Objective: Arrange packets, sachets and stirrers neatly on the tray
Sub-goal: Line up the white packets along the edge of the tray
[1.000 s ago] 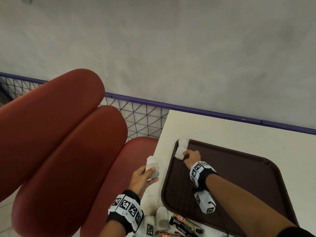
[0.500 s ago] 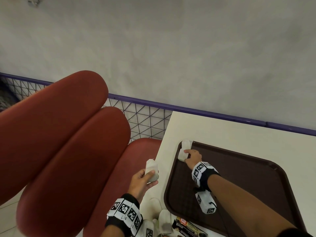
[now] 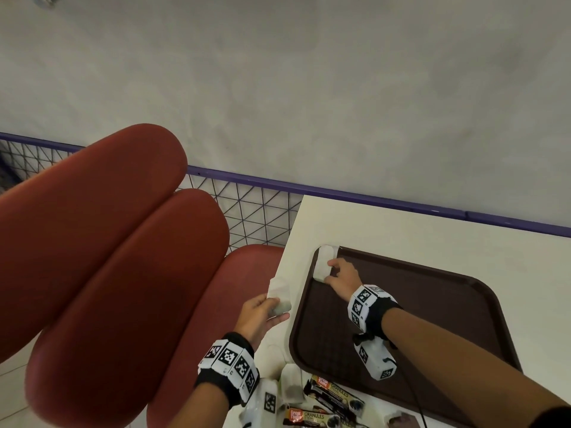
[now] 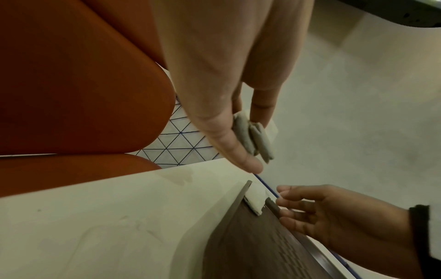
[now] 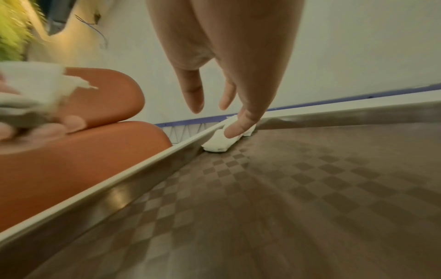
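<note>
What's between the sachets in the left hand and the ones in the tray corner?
Only the tray's rim and bare table, in the head view.

Right hand (image 3: 341, 274) on white sachets (image 3: 323, 263) in the brown tray's (image 3: 432, 307) far-left corner, left hand (image 3: 258, 313) gripping more sachets (image 3: 279, 296)

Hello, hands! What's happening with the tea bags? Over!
Left hand holds tea bags beside the tray. Right hand touches the white sachets in the tray's far left corner. Nothing in the way.
</note>
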Motion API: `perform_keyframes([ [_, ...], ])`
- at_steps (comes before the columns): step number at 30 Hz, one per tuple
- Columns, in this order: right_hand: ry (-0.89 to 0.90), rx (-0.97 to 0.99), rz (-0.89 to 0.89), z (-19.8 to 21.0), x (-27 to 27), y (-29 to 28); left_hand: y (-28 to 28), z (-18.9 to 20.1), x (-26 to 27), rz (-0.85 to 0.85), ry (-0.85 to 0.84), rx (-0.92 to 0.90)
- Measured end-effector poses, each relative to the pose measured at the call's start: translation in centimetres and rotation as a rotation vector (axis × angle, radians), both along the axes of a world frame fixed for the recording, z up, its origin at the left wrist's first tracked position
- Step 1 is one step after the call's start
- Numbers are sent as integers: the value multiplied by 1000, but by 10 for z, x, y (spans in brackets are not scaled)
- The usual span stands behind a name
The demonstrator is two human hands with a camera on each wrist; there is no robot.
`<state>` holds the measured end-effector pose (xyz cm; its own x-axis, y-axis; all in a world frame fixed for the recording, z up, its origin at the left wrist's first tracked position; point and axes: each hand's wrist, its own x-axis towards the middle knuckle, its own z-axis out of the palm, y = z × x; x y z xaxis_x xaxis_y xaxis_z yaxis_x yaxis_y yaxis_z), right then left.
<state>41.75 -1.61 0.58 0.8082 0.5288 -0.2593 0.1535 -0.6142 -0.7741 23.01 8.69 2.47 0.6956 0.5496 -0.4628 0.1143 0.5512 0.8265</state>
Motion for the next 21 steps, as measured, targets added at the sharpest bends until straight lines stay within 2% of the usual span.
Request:
perform_keyframes([
  [5,131,227,145,22,-39,-21,-10,7,-2,-48,-14,27],
  [8,130,245,262,34,-57,-34,-13,9,-6,-64,-13,31],
  [15,222,348,379,47,-84,-43,-20,13,-12,-62,14,45],
  [21,186,382,265,41,-85,-42,-24,14,-12,-74,29,25],
])
